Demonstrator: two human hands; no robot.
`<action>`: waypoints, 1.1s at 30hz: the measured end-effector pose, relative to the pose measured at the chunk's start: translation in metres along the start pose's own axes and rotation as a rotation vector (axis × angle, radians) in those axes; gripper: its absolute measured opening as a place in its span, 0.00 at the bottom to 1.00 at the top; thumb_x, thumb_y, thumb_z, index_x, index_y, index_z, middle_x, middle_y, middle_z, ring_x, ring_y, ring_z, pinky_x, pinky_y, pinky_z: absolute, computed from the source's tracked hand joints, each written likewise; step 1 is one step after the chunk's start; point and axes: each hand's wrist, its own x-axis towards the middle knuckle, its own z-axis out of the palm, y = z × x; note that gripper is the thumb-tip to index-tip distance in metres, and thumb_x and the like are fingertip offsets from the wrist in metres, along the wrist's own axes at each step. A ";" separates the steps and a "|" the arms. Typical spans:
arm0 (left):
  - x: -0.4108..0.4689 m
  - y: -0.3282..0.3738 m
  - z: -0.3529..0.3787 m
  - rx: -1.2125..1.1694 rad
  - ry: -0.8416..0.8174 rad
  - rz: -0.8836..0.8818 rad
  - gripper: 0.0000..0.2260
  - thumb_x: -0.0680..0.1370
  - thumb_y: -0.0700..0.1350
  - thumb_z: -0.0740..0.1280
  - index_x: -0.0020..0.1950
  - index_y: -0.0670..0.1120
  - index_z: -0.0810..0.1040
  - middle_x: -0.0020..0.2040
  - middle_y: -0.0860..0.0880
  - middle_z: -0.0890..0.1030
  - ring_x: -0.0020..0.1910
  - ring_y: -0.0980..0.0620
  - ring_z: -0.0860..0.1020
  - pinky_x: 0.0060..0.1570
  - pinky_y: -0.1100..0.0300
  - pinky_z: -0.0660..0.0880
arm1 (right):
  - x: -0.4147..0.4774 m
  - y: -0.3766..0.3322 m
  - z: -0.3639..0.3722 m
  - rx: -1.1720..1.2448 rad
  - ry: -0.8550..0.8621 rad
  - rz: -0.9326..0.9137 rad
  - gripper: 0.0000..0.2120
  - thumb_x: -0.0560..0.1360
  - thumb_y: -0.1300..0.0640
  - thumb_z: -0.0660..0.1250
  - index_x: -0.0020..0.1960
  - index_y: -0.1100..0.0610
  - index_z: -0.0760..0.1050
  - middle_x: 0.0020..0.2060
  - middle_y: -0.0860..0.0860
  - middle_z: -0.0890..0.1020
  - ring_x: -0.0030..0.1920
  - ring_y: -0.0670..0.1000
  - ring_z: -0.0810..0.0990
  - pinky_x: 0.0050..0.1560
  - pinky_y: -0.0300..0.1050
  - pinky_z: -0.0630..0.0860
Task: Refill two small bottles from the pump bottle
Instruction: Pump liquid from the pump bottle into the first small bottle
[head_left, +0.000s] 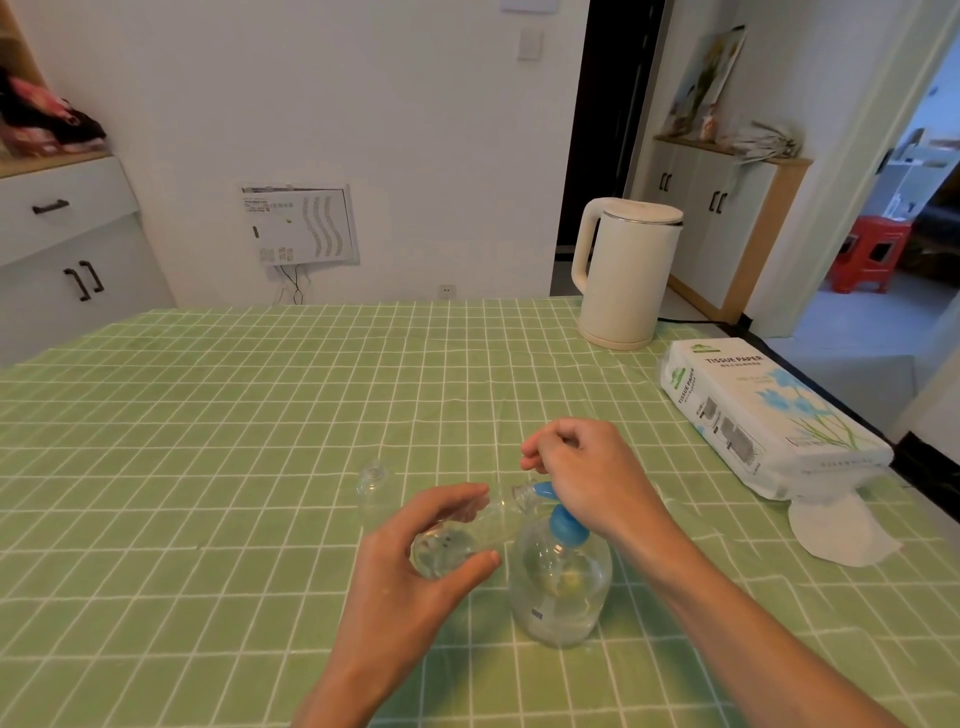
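Left fingers (460, 494) grasp tilted small bottle (451, 552); right fingers (541, 453) clench over pump bottle (562, 590)

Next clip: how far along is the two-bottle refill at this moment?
Done: nothing clearly finished. In hand: the left hand grips one small bottle tilted, its mouth at the blue nozzle of the pump bottle, with the right hand on the pump head; some liquid shows inside. Left: finish this fill, then do the second small bottle, which stands uncapped behind, its level unreadable.
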 end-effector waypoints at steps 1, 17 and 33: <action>0.000 0.000 0.000 0.005 0.000 0.001 0.25 0.70 0.38 0.82 0.61 0.58 0.84 0.56 0.62 0.87 0.60 0.61 0.83 0.58 0.76 0.73 | 0.001 0.001 0.001 0.004 0.007 0.001 0.14 0.81 0.57 0.63 0.42 0.51 0.85 0.39 0.44 0.88 0.47 0.49 0.87 0.57 0.55 0.84; 0.000 0.003 -0.003 0.021 -0.007 0.008 0.24 0.70 0.37 0.82 0.61 0.57 0.84 0.56 0.62 0.87 0.60 0.62 0.83 0.58 0.76 0.73 | 0.001 0.000 -0.002 -0.040 -0.005 -0.002 0.12 0.81 0.53 0.63 0.47 0.54 0.85 0.44 0.53 0.89 0.51 0.56 0.88 0.57 0.55 0.83; 0.000 0.000 -0.001 0.037 -0.031 0.011 0.25 0.70 0.37 0.82 0.61 0.58 0.84 0.56 0.62 0.87 0.60 0.62 0.83 0.58 0.76 0.73 | 0.000 0.008 0.005 -0.054 0.006 0.024 0.14 0.82 0.54 0.62 0.48 0.58 0.85 0.47 0.52 0.89 0.52 0.56 0.87 0.58 0.58 0.83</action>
